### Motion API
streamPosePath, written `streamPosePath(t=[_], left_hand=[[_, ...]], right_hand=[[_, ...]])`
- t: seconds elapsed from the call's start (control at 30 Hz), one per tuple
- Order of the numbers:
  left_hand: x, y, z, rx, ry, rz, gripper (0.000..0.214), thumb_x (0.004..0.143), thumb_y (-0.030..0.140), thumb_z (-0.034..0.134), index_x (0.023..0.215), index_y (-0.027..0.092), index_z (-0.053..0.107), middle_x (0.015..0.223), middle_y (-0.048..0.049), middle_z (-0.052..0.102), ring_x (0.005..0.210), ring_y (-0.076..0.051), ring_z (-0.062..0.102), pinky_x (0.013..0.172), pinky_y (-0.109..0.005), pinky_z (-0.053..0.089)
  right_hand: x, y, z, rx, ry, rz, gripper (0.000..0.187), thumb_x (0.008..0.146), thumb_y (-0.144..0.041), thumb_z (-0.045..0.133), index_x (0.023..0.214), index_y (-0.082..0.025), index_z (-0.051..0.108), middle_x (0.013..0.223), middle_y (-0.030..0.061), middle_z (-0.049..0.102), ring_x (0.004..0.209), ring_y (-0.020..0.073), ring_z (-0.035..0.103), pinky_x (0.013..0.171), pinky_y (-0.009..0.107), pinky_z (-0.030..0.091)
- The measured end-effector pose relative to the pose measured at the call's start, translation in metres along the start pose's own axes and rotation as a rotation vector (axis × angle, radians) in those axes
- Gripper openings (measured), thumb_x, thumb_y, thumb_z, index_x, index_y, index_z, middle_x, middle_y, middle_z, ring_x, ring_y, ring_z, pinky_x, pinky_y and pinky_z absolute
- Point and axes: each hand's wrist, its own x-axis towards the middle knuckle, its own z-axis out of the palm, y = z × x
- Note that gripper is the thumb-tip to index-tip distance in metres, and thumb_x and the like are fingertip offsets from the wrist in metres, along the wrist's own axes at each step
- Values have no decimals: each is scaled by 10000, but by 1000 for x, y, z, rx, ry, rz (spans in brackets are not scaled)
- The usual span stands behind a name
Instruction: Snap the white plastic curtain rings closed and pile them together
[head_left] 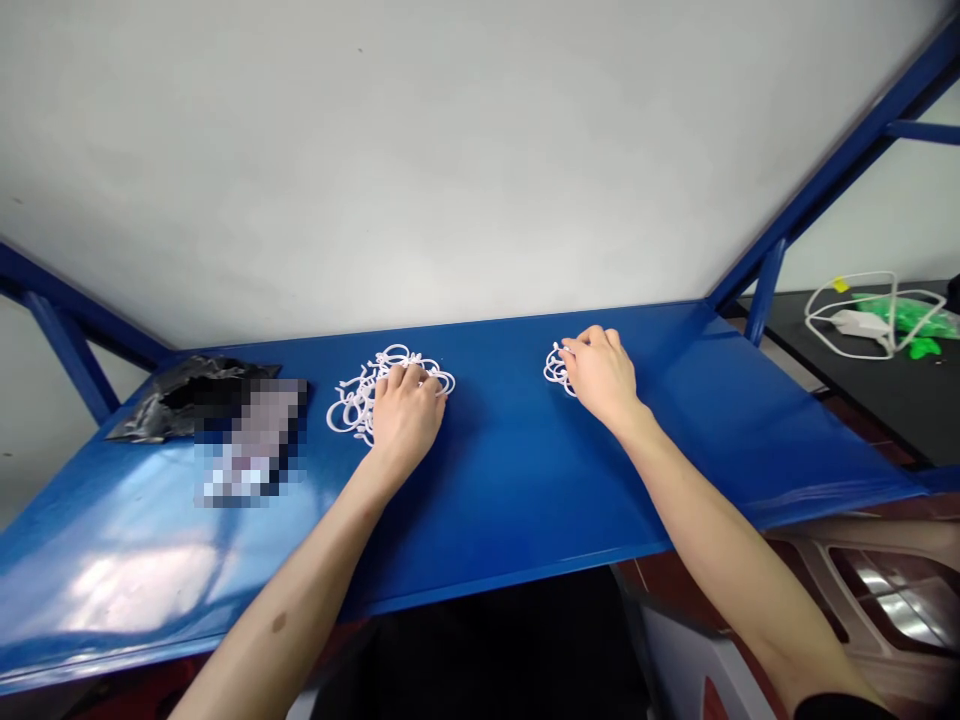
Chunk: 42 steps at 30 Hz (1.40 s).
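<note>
A tangled pile of white curtain rings (349, 408) lies on the blue table (495, 490), left of the middle. My left hand (409, 415) rests over the right side of this pile, fingers bent down into the rings; the fingertips are partly hidden. Farther right is a smaller heap of the same white rings (555, 368). Over its right edge, my right hand (601, 372) has its thumb and fingers drawn together against the rings. Which single ring each hand grips cannot be made out.
A crumpled black plastic bag (187, 395) and a blurred-out rectangular object (262, 435) lie at the left. Blue frame bars (825, 165) rise at both sides, with a pale wall behind. On a black surface at right are a white cable (889, 350) and green plastic (915, 315).
</note>
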Motion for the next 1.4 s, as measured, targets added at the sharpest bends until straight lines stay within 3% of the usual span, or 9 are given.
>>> streamPosePath(t=[0.17, 0.33, 0.53, 0.77, 0.83, 0.93, 1.03, 1.17, 1.4], left_hand=[[0, 7, -6, -47, 89, 43, 147, 933, 286, 632, 873, 237, 758, 999, -100, 722, 956, -323, 550, 769, -451, 404], [-2, 18, -13, -125, 106, 80, 142, 943, 274, 638, 842, 245, 733, 891, -78, 717, 895, -291, 551, 747, -432, 373], [-4, 33, -20, -161, 158, 261, 129, 958, 280, 642, 865, 239, 722, 909, -45, 736, 846, -240, 559, 753, -400, 374], [-7, 44, -20, -360, 106, 357, 106, 965, 291, 638, 939, 248, 731, 969, -43, 733, 878, -206, 611, 779, -372, 445], [-7, 47, -21, -438, 142, 278, 127, 974, 305, 618, 950, 237, 722, 984, -52, 730, 890, -196, 636, 798, -353, 480], [-5, 50, -25, -547, 154, -1, 140, 960, 324, 616, 979, 210, 696, 972, -57, 734, 828, -177, 662, 753, -313, 511], [-1, 50, -28, -709, -20, -222, 171, 942, 353, 619, 987, 211, 704, 894, -27, 757, 674, -148, 643, 669, -283, 502], [3, 45, -27, -1017, -239, -343, 258, 934, 431, 588, 950, 211, 721, 825, -20, 762, 656, -152, 663, 650, -272, 513], [1, 39, -19, -1221, -364, -366, 267, 857, 453, 656, 846, 190, 699, 783, -40, 744, 625, -143, 637, 631, -272, 510]], right_hand=[[-2, -11, 4, 58, 81, 5, 433, 1008, -348, 514, 1354, -116, 634, 1136, 198, 637, 1055, 352, 546, 871, 506, 511], [-16, -45, 3, 353, -11, -117, 311, 1015, -375, 535, 1227, -219, 701, 1040, 109, 702, 1043, 297, 596, 917, 464, 515], [-29, -68, 11, 733, -240, -177, 284, 1015, -375, 559, 1195, -198, 690, 998, 60, 731, 918, 197, 678, 851, 353, 542], [-27, -68, 6, 887, -165, -126, 171, 985, -257, 569, 1040, -213, 725, 920, 20, 773, 766, 156, 709, 747, 293, 552], [-27, -68, 5, 887, -143, -123, 159, 977, -259, 579, 1018, -215, 726, 887, 14, 772, 735, 153, 705, 723, 288, 552], [-27, -67, 3, 875, -86, -140, 160, 976, -276, 582, 1004, -214, 726, 876, 17, 769, 714, 154, 695, 699, 290, 548], [-27, -67, 1, 830, -38, -182, 168, 983, -287, 576, 991, -216, 728, 884, 25, 760, 697, 152, 673, 679, 288, 531], [-29, -67, -3, 756, -35, -268, 210, 1013, -298, 545, 975, -210, 732, 854, 29, 725, 695, 147, 640, 673, 282, 500], [-32, -65, -3, 677, -79, -446, 268, 1056, -309, 479, 1005, -210, 723, 913, 61, 732, 842, 191, 651, 778, 328, 524]])
